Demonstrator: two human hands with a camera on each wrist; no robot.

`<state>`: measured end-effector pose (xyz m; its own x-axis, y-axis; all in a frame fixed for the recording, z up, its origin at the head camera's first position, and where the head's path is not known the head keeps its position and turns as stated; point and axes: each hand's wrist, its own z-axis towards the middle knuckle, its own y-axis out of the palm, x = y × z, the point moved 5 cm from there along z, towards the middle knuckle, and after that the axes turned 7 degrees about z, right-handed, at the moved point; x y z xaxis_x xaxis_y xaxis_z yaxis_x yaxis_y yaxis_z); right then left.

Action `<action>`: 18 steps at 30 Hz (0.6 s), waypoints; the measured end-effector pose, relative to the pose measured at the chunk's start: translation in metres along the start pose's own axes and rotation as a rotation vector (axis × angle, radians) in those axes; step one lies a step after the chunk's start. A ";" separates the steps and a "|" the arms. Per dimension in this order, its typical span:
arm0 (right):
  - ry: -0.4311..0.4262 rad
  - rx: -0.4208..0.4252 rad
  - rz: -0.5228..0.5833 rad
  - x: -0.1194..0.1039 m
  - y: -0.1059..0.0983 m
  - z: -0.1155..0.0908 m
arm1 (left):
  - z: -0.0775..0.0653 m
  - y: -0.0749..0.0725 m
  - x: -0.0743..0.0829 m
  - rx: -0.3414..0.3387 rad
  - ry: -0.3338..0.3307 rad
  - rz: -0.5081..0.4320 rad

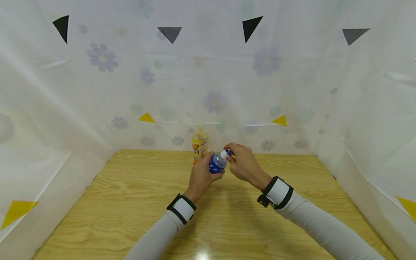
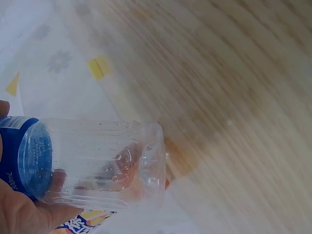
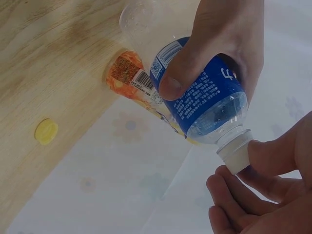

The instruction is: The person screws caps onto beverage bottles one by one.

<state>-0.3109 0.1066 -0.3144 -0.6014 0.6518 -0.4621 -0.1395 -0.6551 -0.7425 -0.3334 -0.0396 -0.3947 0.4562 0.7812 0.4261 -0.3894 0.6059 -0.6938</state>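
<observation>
My left hand (image 1: 199, 178) grips a clear plastic bottle (image 3: 204, 92) around its blue label, holding it tilted above the table. Water drops cling inside the bottle's lower body (image 2: 87, 156), which looks empty of drink. At the neck, thumb and fingers of my right hand (image 1: 245, 164) pinch the white cap (image 3: 236, 153), whose top shows blue in the head view. Behind the left hand stands a second clear bottle (image 1: 197, 144) with a yellow and orange label, its lower part partly hidden by that hand.
A yellow bottle cap (image 3: 46, 131) lies on the wooden table (image 1: 136, 202) in the right wrist view. White flower-patterned sheeting (image 1: 188, 79) rises at the back and both sides of the table, with black, grey and yellow triangles on it.
</observation>
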 end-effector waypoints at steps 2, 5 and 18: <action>0.001 0.007 -0.005 0.000 0.000 0.000 | 0.000 0.000 0.000 0.000 0.000 0.003; 0.005 0.016 -0.014 0.000 0.001 0.000 | 0.000 0.001 0.000 -0.001 0.004 0.001; 0.023 0.044 -0.037 0.003 0.005 0.000 | 0.000 0.003 0.000 -0.013 0.001 0.006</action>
<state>-0.3135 0.1054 -0.3195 -0.5769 0.6842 -0.4461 -0.1958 -0.6461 -0.7377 -0.3346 -0.0382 -0.3966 0.4548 0.7846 0.4213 -0.3820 0.5992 -0.7036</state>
